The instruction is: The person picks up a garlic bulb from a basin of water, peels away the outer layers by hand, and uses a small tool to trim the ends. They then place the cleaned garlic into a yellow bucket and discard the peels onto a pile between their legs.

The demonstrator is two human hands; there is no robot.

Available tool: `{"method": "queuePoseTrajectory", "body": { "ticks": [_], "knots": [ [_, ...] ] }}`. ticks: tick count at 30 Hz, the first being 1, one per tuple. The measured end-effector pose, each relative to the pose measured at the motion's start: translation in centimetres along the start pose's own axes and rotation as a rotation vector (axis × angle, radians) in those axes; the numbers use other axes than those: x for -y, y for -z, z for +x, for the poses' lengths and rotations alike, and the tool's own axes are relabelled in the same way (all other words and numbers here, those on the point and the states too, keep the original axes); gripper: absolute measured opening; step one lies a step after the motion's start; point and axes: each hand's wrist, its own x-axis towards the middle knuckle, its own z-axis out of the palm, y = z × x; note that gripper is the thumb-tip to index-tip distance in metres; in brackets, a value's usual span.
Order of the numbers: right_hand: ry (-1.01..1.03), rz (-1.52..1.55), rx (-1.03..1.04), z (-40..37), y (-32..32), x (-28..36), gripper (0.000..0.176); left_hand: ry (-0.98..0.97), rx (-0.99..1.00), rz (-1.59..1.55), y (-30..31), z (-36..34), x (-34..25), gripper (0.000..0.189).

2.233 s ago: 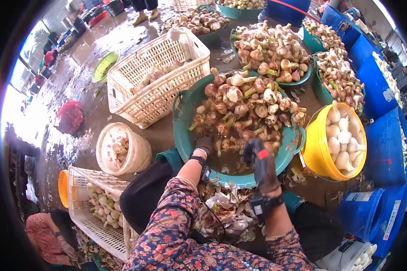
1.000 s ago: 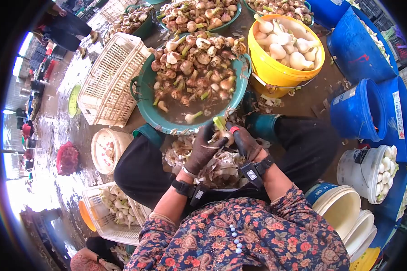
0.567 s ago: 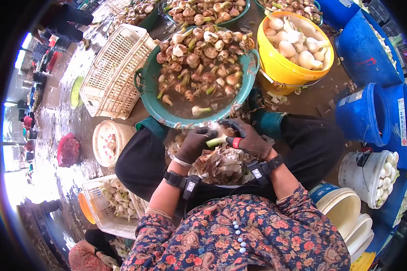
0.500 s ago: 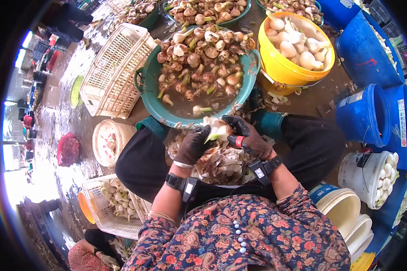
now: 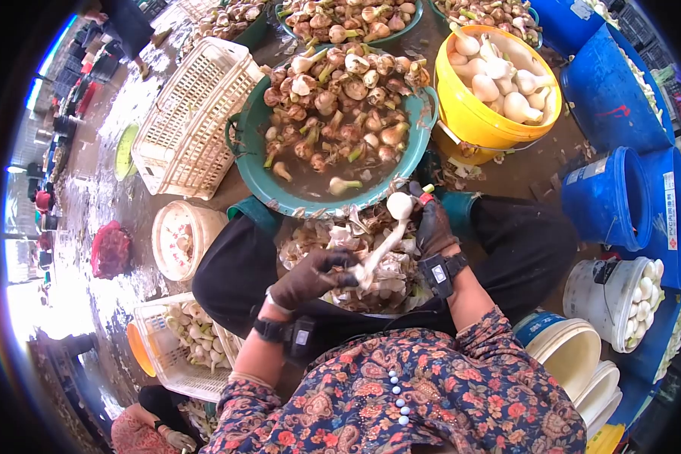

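Observation:
A peeled white garlic bulb with a cut green stem end is in my right hand, whose gloved fingers are closed at its stem side. A long whitish strip of garlic skin, slightly smeared by motion, runs from the bulb down to the fingertips of my left hand. Those gloved fingers are bent around the strip's lower end. Between my legs, below both hands, lies a heap of papery garlic peelings. Just ahead stands a green tub of muddy water with unpeeled garlic bulbs.
A yellow bucket of peeled bulbs stands ahead right. Blue buckets and a white bucket of garlic line my right. At left are white crates and a pale bucket. Another person's gloved hand shows at lower left.
My hands have moved apart: the left down and leftward, the right slightly rightward with the bulb. The bulb now shows bare and white, with a strip of skin stretched from it.

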Motion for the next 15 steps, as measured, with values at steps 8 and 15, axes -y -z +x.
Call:
{"method": "queuePoseTrajectory", "body": {
  "ticks": [8,15],
  "knots": [
    [-0.129,-0.061,-0.078,2.6,2.0,-2.7,0.030,0.168,-0.365,0.839,2.4,0.3,1.4,0.066],
    [-0.084,-0.326,0.222,-1.5,-3.1,0.4,0.047,0.088,-0.176,-0.026,4.4,9.3,4.3,0.066]
  ]
}}
